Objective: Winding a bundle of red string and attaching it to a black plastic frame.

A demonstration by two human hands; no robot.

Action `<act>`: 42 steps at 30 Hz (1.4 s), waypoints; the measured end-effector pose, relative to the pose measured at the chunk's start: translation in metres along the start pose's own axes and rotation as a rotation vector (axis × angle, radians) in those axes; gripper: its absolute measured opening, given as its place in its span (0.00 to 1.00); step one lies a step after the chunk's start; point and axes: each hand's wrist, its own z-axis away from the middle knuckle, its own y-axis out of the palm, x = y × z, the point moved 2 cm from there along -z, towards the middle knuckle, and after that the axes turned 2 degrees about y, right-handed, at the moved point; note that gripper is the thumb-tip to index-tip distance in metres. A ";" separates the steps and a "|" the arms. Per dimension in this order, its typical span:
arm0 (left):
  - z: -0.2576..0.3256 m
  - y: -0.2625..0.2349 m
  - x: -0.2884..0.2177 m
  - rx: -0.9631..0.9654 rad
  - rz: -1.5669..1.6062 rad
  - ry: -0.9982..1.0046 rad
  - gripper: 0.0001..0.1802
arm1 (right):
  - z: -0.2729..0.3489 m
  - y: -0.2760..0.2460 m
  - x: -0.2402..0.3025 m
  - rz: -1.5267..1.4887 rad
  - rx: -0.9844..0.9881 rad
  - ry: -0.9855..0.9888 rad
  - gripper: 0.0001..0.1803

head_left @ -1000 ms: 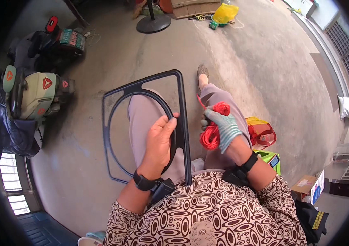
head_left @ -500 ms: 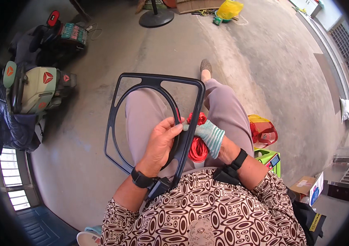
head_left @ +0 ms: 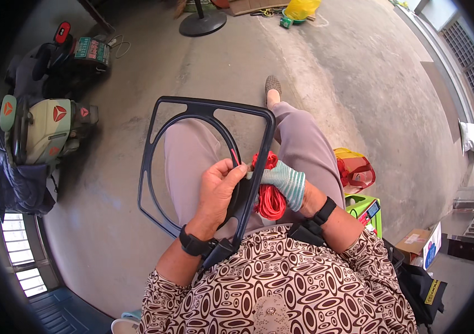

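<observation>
A dark plastic frame [head_left: 215, 104], roughly square with a round ring inside it, rests tilted over my lap. My bare left hand [head_left: 218, 188] reaches through its opening and pinches a thin red cord [head_left: 235, 156] against the right side of the ring. Close by, on the frame's outer right side, my right hand [head_left: 287, 181] wears a green-and-white striped glove. It is closed around a bundle of red cord [head_left: 271, 202], whose loops stick out above and below the fingers. The frame's right bar hides part of the right fingertips.
A green plastic stool [head_left: 368, 207] and a red-and-yellow bag [head_left: 355, 171] stand at my right, with a cardboard box [head_left: 415, 242] behind. At left are parked scooters [head_left: 48, 125]. Ahead on the concrete floor are a round black stand base [head_left: 202, 24] and a yellow bag [head_left: 302, 9].
The view has shifted slightly. Both hands keep their holds, and the frame stays nearly in place. More of the red cord shows above my left fingertips.
</observation>
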 end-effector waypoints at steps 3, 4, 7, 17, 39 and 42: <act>-0.001 -0.004 0.001 -0.006 -0.040 -0.003 0.05 | 0.002 -0.004 0.000 0.034 -0.009 0.087 0.13; 0.000 -0.005 0.001 -0.006 -0.056 -0.007 0.06 | 0.002 -0.004 0.001 0.085 -0.004 0.132 0.13; 0.003 -0.010 -0.002 -0.016 -0.032 0.014 0.05 | 0.007 0.001 0.017 0.155 -0.176 0.161 0.16; 0.034 -0.002 -0.004 0.077 0.083 -0.057 0.04 | -0.012 -0.025 0.032 1.057 -0.578 -0.575 0.21; 0.028 0.007 0.026 0.185 -0.214 -0.121 0.05 | -0.008 0.001 0.028 -0.327 0.448 0.037 0.29; 0.031 0.002 0.020 0.048 -0.093 -0.109 0.07 | -0.007 0.020 0.037 -0.399 0.322 0.079 0.27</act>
